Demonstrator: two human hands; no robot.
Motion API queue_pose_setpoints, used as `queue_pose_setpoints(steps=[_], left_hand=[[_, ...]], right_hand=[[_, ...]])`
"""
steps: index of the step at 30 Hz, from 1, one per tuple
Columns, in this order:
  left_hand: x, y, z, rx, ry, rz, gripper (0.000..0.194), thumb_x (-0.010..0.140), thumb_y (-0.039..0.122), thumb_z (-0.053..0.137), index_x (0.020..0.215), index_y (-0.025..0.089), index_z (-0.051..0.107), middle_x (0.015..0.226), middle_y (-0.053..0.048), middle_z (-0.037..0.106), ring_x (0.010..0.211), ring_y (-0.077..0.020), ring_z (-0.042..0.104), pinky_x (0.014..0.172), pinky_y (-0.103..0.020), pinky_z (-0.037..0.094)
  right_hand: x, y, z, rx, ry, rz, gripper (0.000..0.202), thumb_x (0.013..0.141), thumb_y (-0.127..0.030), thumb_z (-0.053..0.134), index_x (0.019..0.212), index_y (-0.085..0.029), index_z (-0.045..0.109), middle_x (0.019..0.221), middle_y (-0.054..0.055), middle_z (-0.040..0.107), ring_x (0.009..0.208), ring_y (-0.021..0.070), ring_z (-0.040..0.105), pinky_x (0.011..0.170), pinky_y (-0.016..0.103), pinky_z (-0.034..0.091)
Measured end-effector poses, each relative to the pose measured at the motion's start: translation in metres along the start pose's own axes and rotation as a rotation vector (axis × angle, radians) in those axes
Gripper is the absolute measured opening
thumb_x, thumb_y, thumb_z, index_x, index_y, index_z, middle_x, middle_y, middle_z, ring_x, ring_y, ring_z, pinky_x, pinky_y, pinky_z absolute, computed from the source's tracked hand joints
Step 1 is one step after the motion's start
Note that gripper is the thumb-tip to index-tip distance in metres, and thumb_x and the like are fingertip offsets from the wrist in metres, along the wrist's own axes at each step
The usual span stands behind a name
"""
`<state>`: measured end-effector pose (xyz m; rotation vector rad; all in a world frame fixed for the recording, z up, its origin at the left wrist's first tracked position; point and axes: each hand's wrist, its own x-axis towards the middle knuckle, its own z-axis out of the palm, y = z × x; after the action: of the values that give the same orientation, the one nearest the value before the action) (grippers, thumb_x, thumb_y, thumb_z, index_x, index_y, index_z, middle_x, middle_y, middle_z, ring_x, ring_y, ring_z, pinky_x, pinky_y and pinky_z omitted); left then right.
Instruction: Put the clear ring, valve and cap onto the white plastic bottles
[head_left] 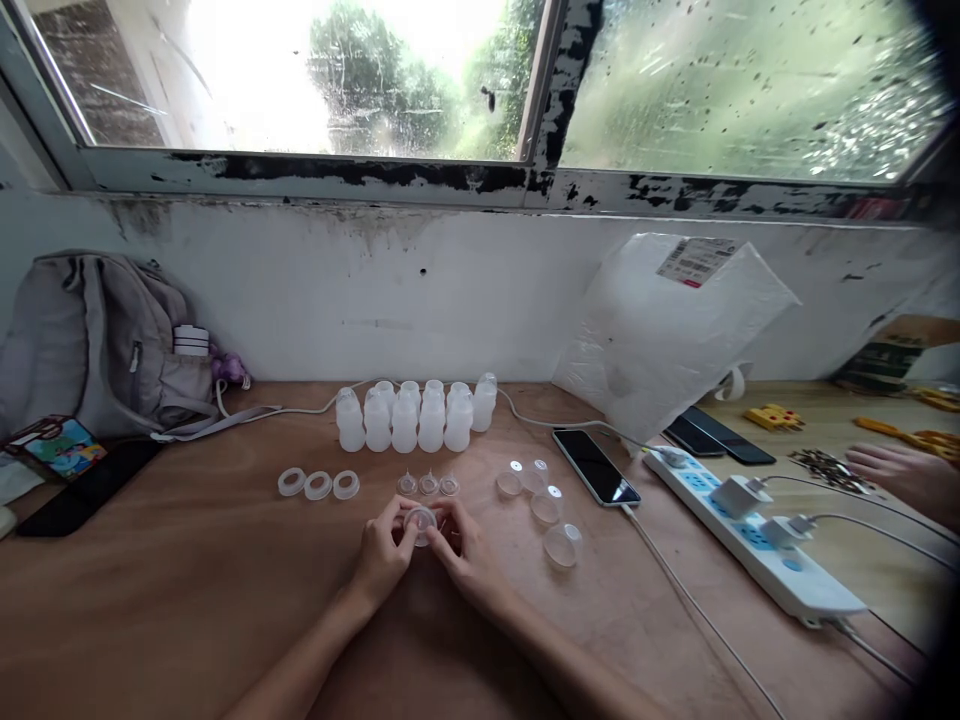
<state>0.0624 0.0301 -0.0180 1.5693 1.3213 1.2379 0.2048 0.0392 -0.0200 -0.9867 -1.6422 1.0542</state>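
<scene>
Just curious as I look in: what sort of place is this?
Probably a makeshift work table by a window, not a factory: a backpack, phones charging from a power strip, and small plastic bottles lined up on the wooden table.

A small round clear plastic cap [420,521] sits pinched between the fingertips of the left hand [385,553] and the right hand [466,555] — both closed on it from either side. It is translucent, pale, dome-like, and held just above the wooden table [187,600], its face tilted toward the camera. It sits directly in front of the three small cone-shaped nozzles [428,485] — near them, nearer the person, not touching.
</scene>
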Motion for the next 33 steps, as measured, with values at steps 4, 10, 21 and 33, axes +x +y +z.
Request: queue_pose_setpoints(steps=[4,10,21,33], left_hand=[[-0.007,-0.002,0.002,0.167,-0.049,0.105,0.009,0.076,0.023,0.05,0.083,0.024,0.055,0.07,-0.002,0.064,0.063,-0.0181,0.06,0.062,-0.025,0.042],[-0.009,-0.01,0.004,0.204,-0.047,0.136,0.014,0.074,0.022,0.052,0.086,0.027,0.058,0.066,-0.001,0.063,0.059,-0.0176,0.058,0.061,-0.023,0.039],[-0.002,-0.006,0.005,0.071,0.047,0.013,0.014,0.068,0.018,0.055,0.079,0.025,0.051,0.07,0.002,0.06,0.061,-0.0155,0.056,0.062,-0.023,0.039],[0.002,0.003,0.0,-0.3,-0.17,0.024,0.032,0.067,0.02,0.056,0.097,0.017,0.046,0.097,-0.006,0.053,0.082,-0.0166,0.055,0.071,-0.026,0.043]], right_hand=[[-0.002,-0.001,0.003,-0.104,-0.05,-0.056,0.007,0.076,-0.019,0.048,0.082,-0.019,0.047,0.066,-0.002,0.051,0.056,0.0105,0.046,0.055,0.023,0.038],[-0.002,0.004,0.004,-0.081,-0.009,-0.048,0.002,0.074,-0.019,0.048,0.074,-0.019,0.045,0.065,-0.002,0.049,0.058,0.0111,0.045,0.056,0.023,0.037],[0.008,0.014,-0.003,0.508,-0.052,0.269,0.042,0.074,-0.049,0.051,0.103,-0.021,0.042,0.072,-0.001,0.055,0.043,0.0085,0.051,0.043,0.022,0.04],[0.008,0.011,-0.006,0.481,0.001,0.235,0.028,0.066,-0.041,0.063,0.074,-0.016,0.054,0.06,-0.002,0.054,0.052,0.0101,0.051,0.05,0.023,0.044]])
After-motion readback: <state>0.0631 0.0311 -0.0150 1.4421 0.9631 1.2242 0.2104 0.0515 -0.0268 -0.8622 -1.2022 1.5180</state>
